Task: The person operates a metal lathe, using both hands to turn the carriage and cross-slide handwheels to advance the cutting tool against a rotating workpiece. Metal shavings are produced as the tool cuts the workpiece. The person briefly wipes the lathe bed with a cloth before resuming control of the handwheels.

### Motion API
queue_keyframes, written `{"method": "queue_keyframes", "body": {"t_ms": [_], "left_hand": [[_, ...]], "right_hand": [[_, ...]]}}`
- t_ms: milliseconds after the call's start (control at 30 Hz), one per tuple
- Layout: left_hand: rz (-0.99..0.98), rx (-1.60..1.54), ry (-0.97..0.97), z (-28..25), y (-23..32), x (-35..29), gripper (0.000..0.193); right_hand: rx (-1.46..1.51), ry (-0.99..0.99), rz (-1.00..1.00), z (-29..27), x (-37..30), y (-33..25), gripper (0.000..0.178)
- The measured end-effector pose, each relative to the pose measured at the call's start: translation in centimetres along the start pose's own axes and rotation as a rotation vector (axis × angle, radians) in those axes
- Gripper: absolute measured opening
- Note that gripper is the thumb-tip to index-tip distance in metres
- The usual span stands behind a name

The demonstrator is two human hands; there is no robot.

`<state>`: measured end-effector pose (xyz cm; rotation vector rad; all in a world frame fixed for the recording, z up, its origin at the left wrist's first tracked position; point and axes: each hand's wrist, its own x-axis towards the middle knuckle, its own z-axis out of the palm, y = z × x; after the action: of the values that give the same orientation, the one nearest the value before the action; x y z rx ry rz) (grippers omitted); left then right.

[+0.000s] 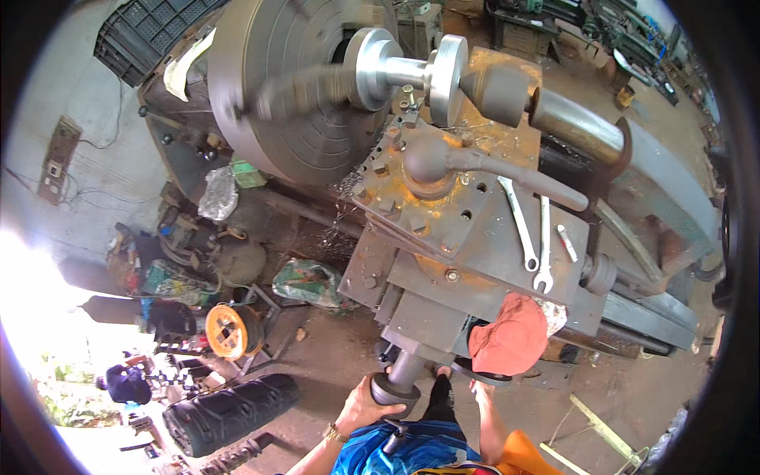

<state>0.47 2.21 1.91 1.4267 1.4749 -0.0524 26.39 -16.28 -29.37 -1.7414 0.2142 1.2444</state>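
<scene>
My left hand (366, 408) wraps round a dark round handwheel (393, 393) at the near end of the lathe's cross slide. My right hand (481, 393) is at the lower rim of a second dark handwheel (484, 378), its fingers closed there and partly hidden. A reddish-orange cap (511, 334) lies just above that wheel and covers part of it. Farther off, the big chuck (273, 95) is blurred by spinning. A shiny flanged metal workpiece (405, 71) runs from it to the tailstock centre (495, 91). The tool post (419, 194) stands close below the workpiece.
Two wrenches (520, 226) and a small white-and-red tube (567, 243) lie on the carriage top. A long lever (522, 170) reaches right from the tool post. Left on the floor are an orange reel (227, 331), a black ribbed roll (229, 413) and a plastic bag (307, 283).
</scene>
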Motion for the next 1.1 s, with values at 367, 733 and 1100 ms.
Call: {"method": "queue_keyframes", "body": {"t_ms": [367, 733, 1100], "left_hand": [[0.112, -0.112, -0.199, -1.7, -1.5, 2.0, 0.102], [0.093, -0.435, -0.821, -3.6, -3.9, 6.3, 0.104], [0.090, -0.509, -0.699, -1.8, -5.8, 5.9, 0.086]], "right_hand": [[-0.031, -0.067, 0.005, -3.7, -10.4, -9.9, 0.025], [-1.127, -0.156, -0.370, -0.6, -14.0, -18.4, 0.087], [-1.109, 0.131, -0.307, 7.5, -15.3, -19.7, 0.084]]}}
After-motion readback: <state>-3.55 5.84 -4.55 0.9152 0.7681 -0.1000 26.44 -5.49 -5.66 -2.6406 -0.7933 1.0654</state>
